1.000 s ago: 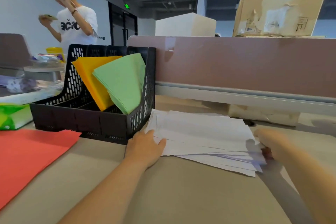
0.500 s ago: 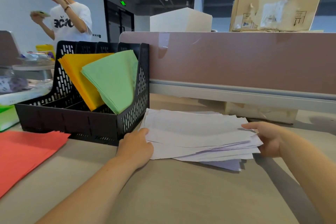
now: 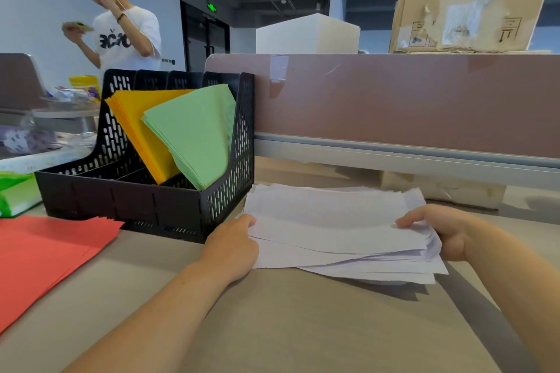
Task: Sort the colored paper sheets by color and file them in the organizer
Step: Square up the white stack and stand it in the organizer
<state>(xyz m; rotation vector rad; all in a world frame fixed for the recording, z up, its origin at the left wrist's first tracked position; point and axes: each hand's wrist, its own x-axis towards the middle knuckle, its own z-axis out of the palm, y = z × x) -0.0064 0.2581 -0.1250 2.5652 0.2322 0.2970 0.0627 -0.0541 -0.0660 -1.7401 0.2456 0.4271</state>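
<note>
Beige worktop point(image 3: 303, 327), backed by a mauve desk partition point(image 3: 409, 100). Loose, uneven stack of pale lilac paper sheets point(image 3: 333, 230) lying flat on it, just right of the organizer. Left hand point(image 3: 233, 248) curled round the stack's left edge, thumb on top. Right hand point(image 3: 439, 230) pinching the right edge, thumb above, fingers beneath the upper sheets. Black perforated plastic organizer point(image 3: 121, 200) standing upright beside the left hand. Light green sheets point(image 3: 197, 136) leaning in its rightmost compartment; orange-yellow sheets point(image 3: 136, 118) in the next one to the left. Red sheets point(image 3: 42, 254) fanned flat on the worktop, left of the organizer. Battered brown cardboard box point(image 3: 469, 3) above the partition. Person in a white T-shirt point(image 3: 127, 36) at far left, holding a white headset.
</note>
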